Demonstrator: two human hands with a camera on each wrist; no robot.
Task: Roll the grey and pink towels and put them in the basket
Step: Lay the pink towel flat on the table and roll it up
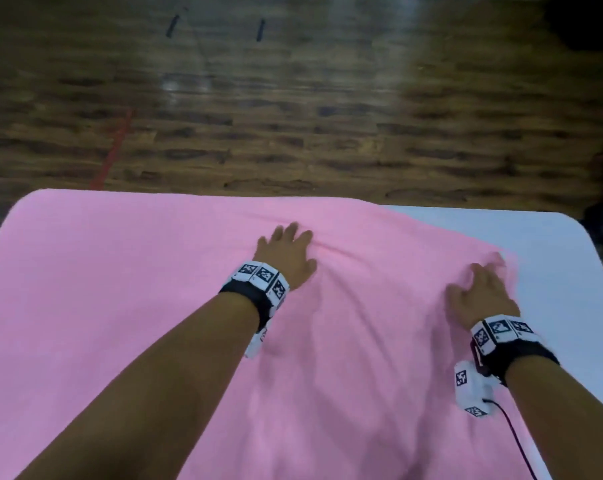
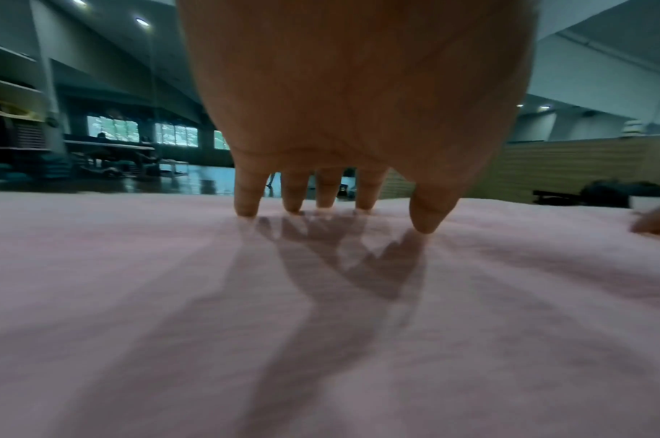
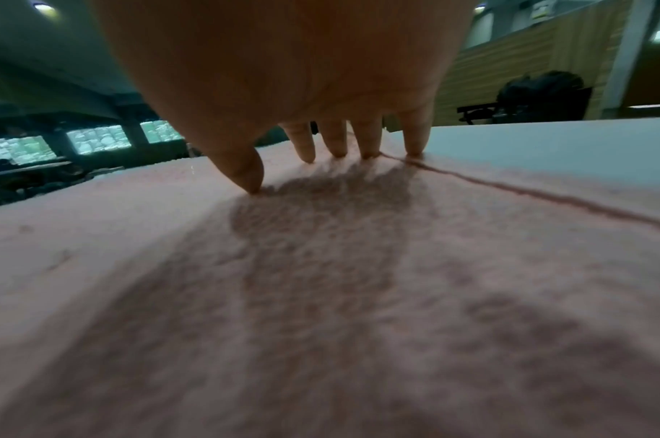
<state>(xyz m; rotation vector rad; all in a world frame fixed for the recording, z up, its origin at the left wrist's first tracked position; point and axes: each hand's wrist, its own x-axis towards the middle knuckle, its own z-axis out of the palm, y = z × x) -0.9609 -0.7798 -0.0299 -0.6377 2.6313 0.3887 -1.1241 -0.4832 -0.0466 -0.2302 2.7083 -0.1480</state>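
Pink terry-cloth towel [image 1: 120, 289] lies spread flat over a white rectangular table [image 1: 553, 244], covering the table's left and middle; only the right strip of the tabletop shows bare. The cloth is smooth on the left. Shallow wrinkles run through the middle and toward the right edge.

Left hand [image 1: 286, 254] sits palm-down near the towel's far-middle part, fingers spread and fairly straight. In the left wrist view its fingertips [image 2: 248, 207] and thumb touch the cloth while the palm arches above, casting a shadow on the fabric. It grips nothing.

Right hand [image 1: 480, 292] is palm-down at the towel's right edge, close to the far right corner. In the right wrist view the fingers are spread; the fingertips [image 3: 369, 148] and thumb press down on the cloth, with the little finger landing on the hem line beside the bare table. It pinches nothing.

Both wrists carry black bands with white marker blocks [image 1: 262, 277], and a dark cable [image 1: 515, 438] trails from the right one. Dark wood-plank floor [image 1: 293, 116] lies beyond the table.
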